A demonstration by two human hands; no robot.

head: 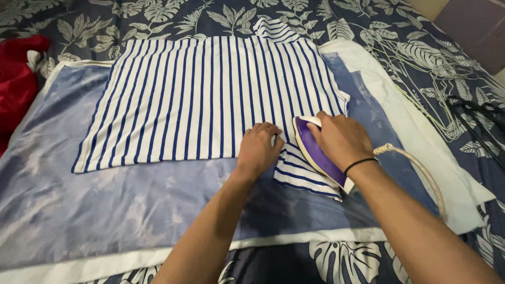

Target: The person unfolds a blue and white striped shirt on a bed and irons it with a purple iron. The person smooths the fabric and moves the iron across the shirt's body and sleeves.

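A white shirt with blue stripes [210, 100] lies flat on a pale blue cloth [105, 210]. My left hand [259, 149] presses down on the shirt's lower edge, fingers curled, beside the sleeve [300, 176]. My right hand [339, 138] grips a purple and white iron [315, 155] that rests on the sleeve. A black band circles my right wrist. The iron's cream cord [415, 168] loops off to the right.
The blue cloth has a white border [436, 173] and lies over a dark bedspread with a leaf print [421, 47]. A red garment [18, 79] sits at the left edge. Black cables [478, 115] lie at the right.
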